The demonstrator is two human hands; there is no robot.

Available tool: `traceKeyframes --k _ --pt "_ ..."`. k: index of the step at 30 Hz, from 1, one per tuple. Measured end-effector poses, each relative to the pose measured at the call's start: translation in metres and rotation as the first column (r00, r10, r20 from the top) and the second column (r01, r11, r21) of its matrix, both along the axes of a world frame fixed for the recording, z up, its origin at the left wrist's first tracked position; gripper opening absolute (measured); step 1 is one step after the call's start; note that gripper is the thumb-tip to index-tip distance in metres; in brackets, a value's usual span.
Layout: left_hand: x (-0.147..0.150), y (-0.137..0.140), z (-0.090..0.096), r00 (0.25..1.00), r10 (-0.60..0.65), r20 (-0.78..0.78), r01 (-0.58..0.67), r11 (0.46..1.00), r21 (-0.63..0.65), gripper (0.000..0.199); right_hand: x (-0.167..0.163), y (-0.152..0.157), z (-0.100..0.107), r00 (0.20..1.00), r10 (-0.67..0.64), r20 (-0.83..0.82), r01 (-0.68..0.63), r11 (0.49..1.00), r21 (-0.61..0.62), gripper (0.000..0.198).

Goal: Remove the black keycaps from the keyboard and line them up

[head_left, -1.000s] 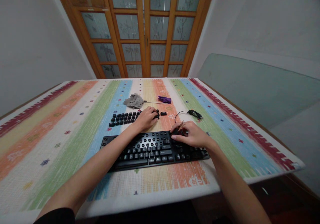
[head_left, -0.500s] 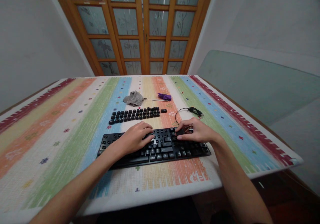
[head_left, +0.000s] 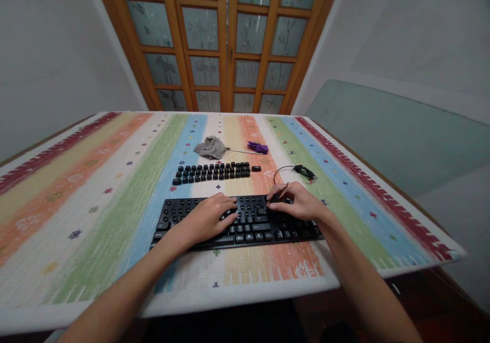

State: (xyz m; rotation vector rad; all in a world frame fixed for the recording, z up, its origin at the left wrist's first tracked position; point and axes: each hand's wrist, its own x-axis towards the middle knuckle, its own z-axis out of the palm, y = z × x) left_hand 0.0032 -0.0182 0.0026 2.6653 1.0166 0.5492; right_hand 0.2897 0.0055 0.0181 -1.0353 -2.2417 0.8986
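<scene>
A black keyboard lies near the table's front edge; many keycaps are off its upper left part, leaving small dark key stems. My left hand rests over its middle, thumb and fingers apart, fingertips touching the key area. At the right part of the keyboard, my right hand is closed in a pinch around a thin copper-brown wire tool. Its lower end and whatever dark piece sits between the fingertips are hard to make out. Behind the keyboard stand rows of loose black keycaps.
A longer keycap lies apart at the rows' right end. Farther back are a crumpled grey cloth, a thin rod and a purple cloth-like bundle. A coiled black cable lies right on the striped tablecloth.
My right hand has lowered and turned slightly at the keyboard, and the wire tool now points up more. The left hand stays on the keyboard. The whole view has shifted a little.
</scene>
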Motion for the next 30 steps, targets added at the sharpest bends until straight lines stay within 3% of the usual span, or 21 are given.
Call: traceKeyframes --k 27,30 --pt "0.002 -0.003 0.001 1.000 0.007 -0.019 -0.007 1.000 -0.015 0.020 0.002 -0.010 0.001 0.997 0.041 0.072 -0.049 0.993 0.110 0.018" --pt "0.002 -0.004 0.004 0.999 0.007 -0.035 -0.008 1.000 -0.025 0.020 0.002 -0.012 0.003 0.995 0.030 0.098 -0.047 0.985 0.168 0.019"
